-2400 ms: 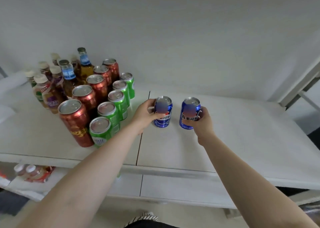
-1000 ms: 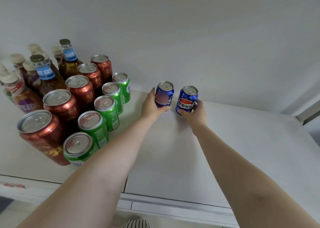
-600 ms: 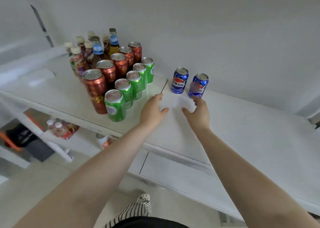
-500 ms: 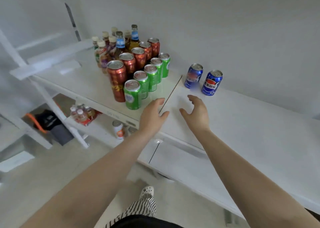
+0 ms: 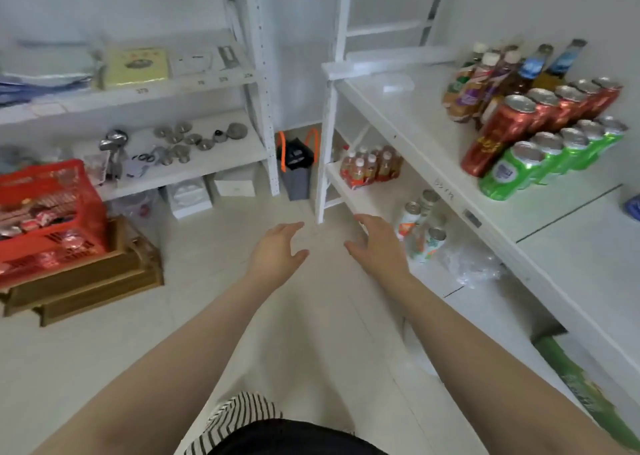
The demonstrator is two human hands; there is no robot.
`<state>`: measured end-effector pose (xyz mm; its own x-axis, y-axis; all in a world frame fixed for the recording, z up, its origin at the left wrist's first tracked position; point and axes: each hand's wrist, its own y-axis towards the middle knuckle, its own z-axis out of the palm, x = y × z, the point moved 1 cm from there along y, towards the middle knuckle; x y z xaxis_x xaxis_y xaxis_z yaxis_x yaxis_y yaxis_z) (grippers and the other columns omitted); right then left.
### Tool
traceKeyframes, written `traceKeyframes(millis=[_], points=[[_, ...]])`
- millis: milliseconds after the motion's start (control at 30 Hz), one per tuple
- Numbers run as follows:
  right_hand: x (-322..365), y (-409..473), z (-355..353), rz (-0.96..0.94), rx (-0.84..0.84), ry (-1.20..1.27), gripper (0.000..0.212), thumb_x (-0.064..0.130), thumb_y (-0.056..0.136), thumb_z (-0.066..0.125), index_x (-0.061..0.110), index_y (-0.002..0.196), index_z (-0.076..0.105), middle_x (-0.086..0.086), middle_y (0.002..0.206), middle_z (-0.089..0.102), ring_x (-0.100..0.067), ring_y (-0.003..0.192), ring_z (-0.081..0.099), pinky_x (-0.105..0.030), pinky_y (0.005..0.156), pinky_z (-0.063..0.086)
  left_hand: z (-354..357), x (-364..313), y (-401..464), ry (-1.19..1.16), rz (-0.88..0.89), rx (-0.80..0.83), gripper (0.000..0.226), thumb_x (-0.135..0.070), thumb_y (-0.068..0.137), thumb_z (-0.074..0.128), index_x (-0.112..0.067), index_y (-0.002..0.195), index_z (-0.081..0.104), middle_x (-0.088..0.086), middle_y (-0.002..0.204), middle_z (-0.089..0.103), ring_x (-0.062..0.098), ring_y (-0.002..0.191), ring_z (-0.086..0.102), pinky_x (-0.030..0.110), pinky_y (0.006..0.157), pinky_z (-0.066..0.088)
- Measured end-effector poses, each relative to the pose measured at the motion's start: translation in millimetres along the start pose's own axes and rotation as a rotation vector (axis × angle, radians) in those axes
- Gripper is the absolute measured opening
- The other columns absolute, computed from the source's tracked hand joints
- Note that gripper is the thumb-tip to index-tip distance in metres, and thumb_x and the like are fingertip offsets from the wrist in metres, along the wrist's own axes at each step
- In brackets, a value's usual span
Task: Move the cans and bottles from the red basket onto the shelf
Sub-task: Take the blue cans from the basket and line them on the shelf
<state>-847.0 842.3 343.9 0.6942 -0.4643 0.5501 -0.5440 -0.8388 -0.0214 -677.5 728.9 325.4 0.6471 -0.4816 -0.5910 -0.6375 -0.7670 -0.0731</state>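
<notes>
Red plastic slatted basket [image 5: 52, 212]: far left of the left hand, resting on stacked brown wooden trays [image 5: 90, 281]; blurred cans and packets lie inside it.

Left hand [image 5: 277, 250]: empty, fingers spread loosely, held over the pale tiled floor [image 5: 207, 281].

Dark grey bag with orange handles [image 5: 297, 164]: beyond both hands, standing on the floor between two white shelf units.

Right hand [image 5: 377, 247]: empty, fingers loosely spread, near the left hand, not touching it.

White metal shelf [image 5: 433, 136]: right of the right hand, running back to the wall.

Amber and brown glass bottles with blue or purple labels [image 5: 502, 74]: upright at the shelf's far end, well right of the right hand.

Tall red aluminium cans [image 5: 540, 115]: one row just in front of the bottles.

Green aluminium cans [image 5: 554, 157]: one row beside the red row, on its nearer side.

Blue can [image 5: 633, 207]: cut off at the frame's right edge, apart from the green row.
</notes>
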Motion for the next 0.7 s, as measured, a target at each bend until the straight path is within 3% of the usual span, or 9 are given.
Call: traceKeyframes(millis=[367,700], points=[[264,33,233,-0.278,0.361,-0.080,0.057,0.032,0.086,0.063,0.016,0.138,0.045,-0.006,0.139,0.050,-0.025,0.128,0.044,-0.036,0.100,0.041,-173,298,-81,0.080,-0.374,-0.093,0.059,-0.030,0.086,0.063,-0.022,0.141,0.043,0.006,0.137,0.053,0.026,0.127,0.048,0.037,0.099,0.044],[446,92,354,-0.464,0.530,-0.160,0.056,0.028,0.087,0.063,0.013,0.138,0.045,-0.009,0.137,0.051,-0.027,0.126,0.047,-0.031,0.095,0.039,-278,466,-96,-0.041,-0.628,-0.232,0.058,-0.025,0.085,0.065,-0.017,0.140,0.046,0.007,0.138,0.053,0.026,0.123,0.052,0.037,0.097,0.046]])
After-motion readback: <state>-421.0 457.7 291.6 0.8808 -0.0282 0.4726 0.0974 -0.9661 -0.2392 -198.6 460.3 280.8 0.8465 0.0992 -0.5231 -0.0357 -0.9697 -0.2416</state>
